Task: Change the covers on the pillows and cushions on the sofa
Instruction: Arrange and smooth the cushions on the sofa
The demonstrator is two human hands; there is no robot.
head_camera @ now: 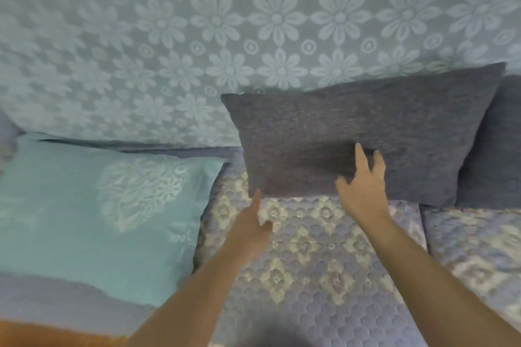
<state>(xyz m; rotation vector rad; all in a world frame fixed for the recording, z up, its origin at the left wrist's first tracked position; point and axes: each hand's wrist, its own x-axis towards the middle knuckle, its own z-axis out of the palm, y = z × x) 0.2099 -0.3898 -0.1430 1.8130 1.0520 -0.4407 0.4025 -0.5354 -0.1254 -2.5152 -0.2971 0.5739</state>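
A dark grey cushion (352,127) leans upright against the sofa back, which is draped in a pale floral cover (225,36). My right hand (363,186) is spread open with its fingers touching the cushion's lower front. My left hand (252,228) reaches toward the cushion's bottom left corner, index finger straight and its tip at the corner edge. A light turquoise pillow (98,214) with a white lace-like motif lies flat on the seat to the left.
A second dark grey cushion (496,149) stands behind the first at the right. The seat carries a quilted blue-and-cream cover (324,262). A seam between seat cushions (423,228) runs at the right. Something orange (42,335) shows at the bottom left.
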